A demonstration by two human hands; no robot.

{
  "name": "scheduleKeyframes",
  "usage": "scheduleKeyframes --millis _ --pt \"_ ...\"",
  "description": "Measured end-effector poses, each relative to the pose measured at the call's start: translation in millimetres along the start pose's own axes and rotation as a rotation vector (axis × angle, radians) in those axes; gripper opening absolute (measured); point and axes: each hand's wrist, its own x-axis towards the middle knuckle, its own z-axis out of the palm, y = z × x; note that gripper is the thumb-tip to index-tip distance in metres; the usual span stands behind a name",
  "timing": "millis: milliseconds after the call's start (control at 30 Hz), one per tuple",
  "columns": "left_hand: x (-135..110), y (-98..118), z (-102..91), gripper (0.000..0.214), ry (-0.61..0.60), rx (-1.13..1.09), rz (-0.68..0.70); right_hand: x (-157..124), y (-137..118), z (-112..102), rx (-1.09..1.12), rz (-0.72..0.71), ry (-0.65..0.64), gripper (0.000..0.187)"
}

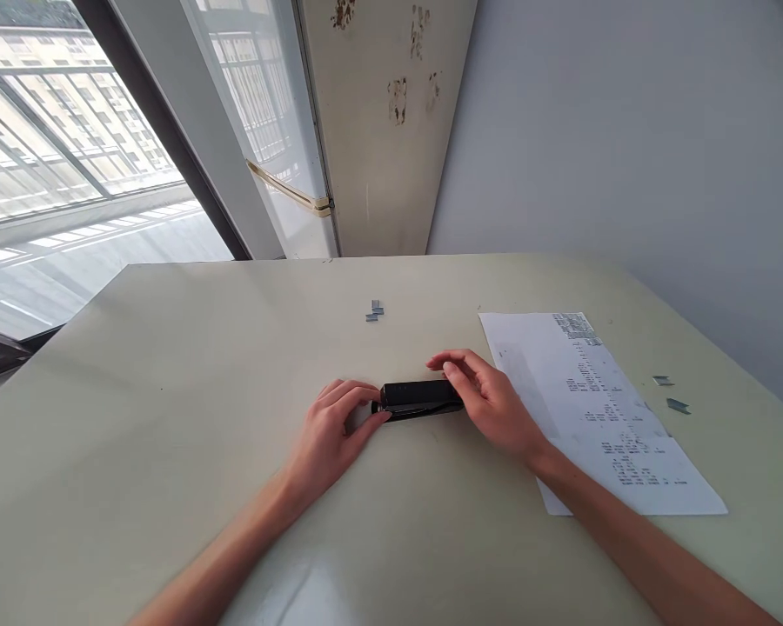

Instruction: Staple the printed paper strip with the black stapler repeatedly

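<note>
A black stapler [421,394] is near the middle of the table [170,365]. The left hand [336,426] pinches one end; the right hand [486,396] curves at the other, fingers parted (whether it grips, I cannot tell). A printed sheet [606,417] lies toward the table's right edge, grey strips [376,309] toward the far edge.

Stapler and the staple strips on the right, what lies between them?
The right hand, then the printed paper sheet, as the head view shows.
</note>
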Motion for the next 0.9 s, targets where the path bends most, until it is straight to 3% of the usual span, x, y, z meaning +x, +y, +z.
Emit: scheduleKeyframes --millis 100,167,233,300,467,667,900 --pt "0.2 0.9 -1.2 0.022 -0.015 -0.014 -0.048 -2.7 7.0 9.4 0.073 -0.015 0.025 0.036" --pt "0.2 2.5 -4.6 0.035 -0.037 -0.051 -0.098 -5.2 10.7 11.6 0.091 -0.016 0.037 0.036" --pt "0.1 4.6 -10.5 0.05 -0.063 -0.144 -0.126 -6.9 12.7 12.4 0.099 -0.012 0.045 0.037" --pt "0.5 5.2 -17.9 0.049 -0.054 -0.295 -0.126 -7.6 13.3 12.9 0.096 -0.008 0.047 0.036" --pt "6.1 -8.6 -33.3 0.046 0.169 -0.588 -0.223 -8.1 13.2 13.7 0.069 -0.006 0.047 0.037" --pt "15.6 -24.9 -37.9 0.044 0.422 -0.813 -0.384 -8.7 14.1 13.5 0.031 -0.023 0.047 0.039" --pt "19.4 -34.8 -50.0 0.038 0.539 -0.751 -0.413 -9.9 14.6 12.4 0.005 -0.004 0.054 0.041"
